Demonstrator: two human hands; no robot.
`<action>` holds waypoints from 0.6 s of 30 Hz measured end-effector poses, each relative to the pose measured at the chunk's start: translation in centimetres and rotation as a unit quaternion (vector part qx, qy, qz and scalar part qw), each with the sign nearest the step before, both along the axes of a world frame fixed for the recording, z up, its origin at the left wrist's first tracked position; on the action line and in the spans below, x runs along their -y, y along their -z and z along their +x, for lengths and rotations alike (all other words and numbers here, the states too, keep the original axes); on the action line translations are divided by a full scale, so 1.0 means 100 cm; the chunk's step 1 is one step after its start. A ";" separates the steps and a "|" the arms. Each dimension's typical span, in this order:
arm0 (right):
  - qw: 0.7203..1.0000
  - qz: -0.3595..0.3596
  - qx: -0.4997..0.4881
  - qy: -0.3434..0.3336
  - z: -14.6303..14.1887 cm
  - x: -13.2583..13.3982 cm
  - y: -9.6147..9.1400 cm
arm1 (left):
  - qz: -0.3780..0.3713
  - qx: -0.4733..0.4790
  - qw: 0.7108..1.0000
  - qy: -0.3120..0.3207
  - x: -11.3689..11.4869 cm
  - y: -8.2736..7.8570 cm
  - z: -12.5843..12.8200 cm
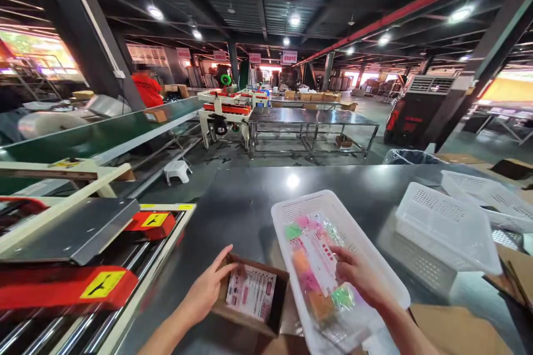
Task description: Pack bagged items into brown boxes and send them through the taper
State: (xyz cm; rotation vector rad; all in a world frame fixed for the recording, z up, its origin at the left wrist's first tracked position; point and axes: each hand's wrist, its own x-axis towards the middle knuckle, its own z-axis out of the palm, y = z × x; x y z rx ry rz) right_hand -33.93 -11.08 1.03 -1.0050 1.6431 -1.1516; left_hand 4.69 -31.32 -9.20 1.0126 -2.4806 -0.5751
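Note:
On the metal table, a small open cardboard box (275, 319) holds a printed sheet (251, 292) with pink and dark print. My left hand (208, 287) grips the box's left edge, its fingers reaching over the rim. To the right of the box lies a white plastic basket (370, 260). Clear bags of pink, green and orange pieces (308, 283) fill part of it. My right hand (358, 274) reaches into this basket, fingers bent round the right edge of a white printed card (320, 260) on top of the bags. The undersides of both hands are hidden.
At left is a roller machine (108, 294) with red guides and a metal plate. White baskets (447, 227) and cardboard (458, 327) lie on the right. Beyond the table stand a white stool (177, 172), a steel table (312, 116) and a green conveyor (104, 127); a person in red (146, 90) is behind it.

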 end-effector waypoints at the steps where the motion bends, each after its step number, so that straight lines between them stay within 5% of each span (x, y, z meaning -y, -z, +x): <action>1: 1.000 -0.005 0.012 -0.004 -0.001 -0.001 0.003 | -0.008 0.008 1.000 -0.005 -0.001 -0.001 0.001; 7: 0.997 -0.070 -0.016 -0.019 -0.006 0.002 0.037 | -0.052 0.057 0.997 0.005 -0.005 -0.007 0.003; 12: 0.999 -0.018 -0.019 -0.025 -0.004 0.000 0.070 | -0.047 0.080 0.996 0.010 -0.007 -0.016 0.003; 18: 0.996 0.031 -0.069 -0.052 0.014 -0.008 0.083 | -0.031 0.086 0.996 -0.006 -0.011 -0.022 0.000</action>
